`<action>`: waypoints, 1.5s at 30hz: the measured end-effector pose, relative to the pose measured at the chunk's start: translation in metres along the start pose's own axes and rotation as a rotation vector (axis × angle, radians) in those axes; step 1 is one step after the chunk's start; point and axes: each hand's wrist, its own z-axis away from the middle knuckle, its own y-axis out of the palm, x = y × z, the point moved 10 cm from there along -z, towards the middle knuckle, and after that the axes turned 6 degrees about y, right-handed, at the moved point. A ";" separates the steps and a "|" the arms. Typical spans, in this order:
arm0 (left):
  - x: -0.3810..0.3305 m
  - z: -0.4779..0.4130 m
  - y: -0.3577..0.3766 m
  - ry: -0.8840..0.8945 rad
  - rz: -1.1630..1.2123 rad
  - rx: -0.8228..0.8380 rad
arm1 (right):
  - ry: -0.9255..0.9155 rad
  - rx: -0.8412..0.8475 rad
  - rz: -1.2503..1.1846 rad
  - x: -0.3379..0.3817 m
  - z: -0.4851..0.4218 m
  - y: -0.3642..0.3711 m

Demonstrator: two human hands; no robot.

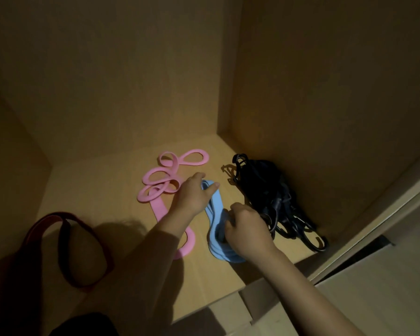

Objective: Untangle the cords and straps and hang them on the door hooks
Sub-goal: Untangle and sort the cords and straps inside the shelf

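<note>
Three flat straps and one bundle of cords lie on the wooden cabinet floor (107,180), which is closed in by plain walls (325,93) at the back and on the right. The dark red strap (58,214) makes one wide loop at the left, partly in shadow. The pink strap (158,208) twists into several loops in the middle, and the left forearm crosses over its lower part. The black cords (269,190), with plastic hooks, are piled in the right corner. The blue strap (216,207) lies folded between pink and black. The left hand (192,194) has its grip pinching the far end of the blue strap; the right hand (247,230) has its grip curled round the middle.
</note>
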 end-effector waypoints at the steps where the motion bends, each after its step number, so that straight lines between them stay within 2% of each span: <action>1: 0.001 0.001 -0.002 0.007 0.018 -0.007 | -0.009 -0.010 0.013 0.002 -0.001 -0.001; 8: -0.009 0.016 -0.037 0.118 0.098 -0.128 | -0.076 0.013 -0.005 0.019 -0.010 0.003; 10: -0.016 0.025 -0.057 0.199 -0.090 -0.225 | -0.121 0.011 -0.011 0.032 -0.013 0.004; 12: -0.022 0.036 -0.074 0.251 -0.442 -0.346 | -0.168 -0.001 -0.022 0.046 -0.019 0.005; 14: -0.006 0.037 -0.081 0.122 -0.639 -0.347 | -0.211 -0.007 -0.060 0.060 -0.026 0.008; 16: 0.020 0.036 -0.086 -0.034 -0.686 -0.278 | -0.252 0.008 -0.092 0.074 -0.032 0.015; 17: 0.028 0.036 -0.088 -0.055 -0.684 -0.248 | -0.266 0.020 -0.102 0.079 -0.036 0.019; 21: 0.035 0.039 -0.094 0.015 -0.515 -0.208 | -0.301 0.060 -0.117 0.094 -0.045 0.033; 25: 0.015 0.047 -0.100 0.187 -0.310 -0.213 | -0.388 0.055 -0.104 0.108 -0.047 0.039; 30: 0.005 0.065 -0.115 0.246 -0.143 -0.292 | -0.321 0.153 -0.029 0.107 -0.061 0.057; 32: 0.017 0.069 -0.120 0.193 -0.178 -0.352 | -0.323 0.180 -0.004 0.107 -0.057 0.064; 35: 0.047 0.078 -0.123 -0.004 -0.233 -0.434 | -0.346 0.207 -0.072 0.111 -0.046 0.066; 37: 0.066 0.079 -0.122 -0.149 -0.094 -0.468 | -0.358 0.206 -0.162 0.114 -0.038 0.062; 38: 0.075 0.075 -0.112 -0.190 0.032 -0.381 | -0.353 0.190 -0.216 0.113 -0.035 0.059; 40: 0.075 0.067 -0.104 -0.153 0.136 -0.306 | -0.302 0.100 -0.346 0.106 -0.034 0.052; 41: 0.078 0.072 -0.100 -0.268 0.239 -0.297 | -0.274 0.038 -0.415 0.102 -0.035 0.047; 43: 0.087 0.084 -0.106 -0.394 0.318 -0.434 | -0.238 -0.088 -0.524 0.093 -0.036 0.038; 45: 0.087 0.091 -0.108 -0.408 0.427 -0.519 | -0.237 -0.190 -0.592 0.089 -0.035 0.028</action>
